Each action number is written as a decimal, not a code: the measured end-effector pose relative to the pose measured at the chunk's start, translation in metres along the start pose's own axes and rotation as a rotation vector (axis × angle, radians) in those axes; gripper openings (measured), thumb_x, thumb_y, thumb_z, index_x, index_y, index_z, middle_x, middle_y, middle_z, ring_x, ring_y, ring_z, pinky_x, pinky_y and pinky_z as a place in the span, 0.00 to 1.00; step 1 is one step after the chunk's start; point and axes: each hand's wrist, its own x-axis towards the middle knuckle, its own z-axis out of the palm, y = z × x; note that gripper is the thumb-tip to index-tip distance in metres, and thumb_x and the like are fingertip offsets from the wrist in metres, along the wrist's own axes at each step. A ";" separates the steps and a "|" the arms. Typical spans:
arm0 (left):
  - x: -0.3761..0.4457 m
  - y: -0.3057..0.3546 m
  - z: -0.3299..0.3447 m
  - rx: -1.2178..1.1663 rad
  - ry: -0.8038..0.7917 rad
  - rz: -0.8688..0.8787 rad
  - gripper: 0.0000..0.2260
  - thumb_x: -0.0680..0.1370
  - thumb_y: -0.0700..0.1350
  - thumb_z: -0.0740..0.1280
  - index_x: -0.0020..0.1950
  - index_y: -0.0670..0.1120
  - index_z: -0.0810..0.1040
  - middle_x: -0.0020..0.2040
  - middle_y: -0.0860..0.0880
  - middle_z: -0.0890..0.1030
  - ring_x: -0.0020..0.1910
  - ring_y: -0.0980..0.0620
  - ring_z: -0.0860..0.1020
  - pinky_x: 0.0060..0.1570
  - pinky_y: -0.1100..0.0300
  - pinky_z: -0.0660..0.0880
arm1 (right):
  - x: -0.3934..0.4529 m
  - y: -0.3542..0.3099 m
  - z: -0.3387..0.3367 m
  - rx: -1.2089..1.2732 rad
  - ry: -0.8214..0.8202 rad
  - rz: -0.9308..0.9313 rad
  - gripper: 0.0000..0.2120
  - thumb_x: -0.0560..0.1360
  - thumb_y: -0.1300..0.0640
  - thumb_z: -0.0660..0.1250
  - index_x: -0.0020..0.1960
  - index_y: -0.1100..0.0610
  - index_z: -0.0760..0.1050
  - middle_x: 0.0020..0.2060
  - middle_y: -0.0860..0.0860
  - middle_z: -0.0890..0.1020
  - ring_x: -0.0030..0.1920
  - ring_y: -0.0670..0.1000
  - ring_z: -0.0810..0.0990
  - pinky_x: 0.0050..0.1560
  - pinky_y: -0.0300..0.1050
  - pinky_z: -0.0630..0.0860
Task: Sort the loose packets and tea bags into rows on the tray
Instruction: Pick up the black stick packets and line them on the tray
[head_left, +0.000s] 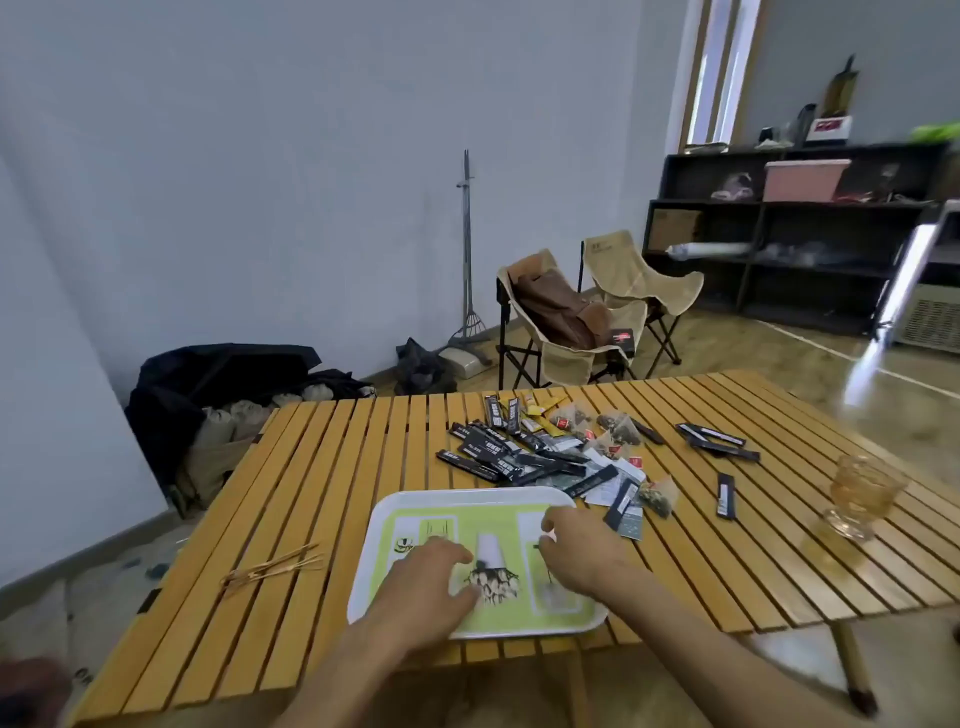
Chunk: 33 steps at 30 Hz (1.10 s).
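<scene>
Tray (467, 499) long axis left-right.

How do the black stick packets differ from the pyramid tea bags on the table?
The black stick packets are long, flat, narrow and opaque, with white print. The pyramid tea bags are bulky, see-through pouches showing the tea inside, some with small red tags. The packets are more numerous and scattered wider. Both lie loose on the slatted table beyond the tray, none yet sorted.
</scene>
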 end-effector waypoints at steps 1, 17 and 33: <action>0.008 -0.004 0.006 0.053 -0.055 0.011 0.25 0.77 0.59 0.65 0.72 0.54 0.70 0.75 0.52 0.67 0.73 0.51 0.66 0.71 0.54 0.64 | 0.013 -0.001 0.001 -0.005 -0.013 -0.001 0.12 0.81 0.54 0.59 0.60 0.56 0.76 0.53 0.54 0.82 0.47 0.55 0.81 0.43 0.48 0.78; 0.057 -0.061 0.032 0.293 -0.252 -0.053 0.45 0.69 0.77 0.56 0.79 0.62 0.43 0.81 0.55 0.37 0.79 0.51 0.36 0.76 0.42 0.38 | 0.176 -0.034 0.031 -0.182 0.053 -0.046 0.11 0.77 0.64 0.62 0.59 0.57 0.75 0.53 0.57 0.81 0.46 0.57 0.76 0.47 0.50 0.75; 0.079 -0.082 -0.034 0.099 0.179 -0.058 0.12 0.81 0.48 0.64 0.64 0.52 0.77 0.61 0.53 0.77 0.62 0.53 0.74 0.60 0.57 0.72 | 0.109 -0.024 0.015 0.168 0.021 -0.282 0.08 0.78 0.64 0.66 0.47 0.55 0.84 0.40 0.49 0.84 0.40 0.52 0.82 0.36 0.42 0.78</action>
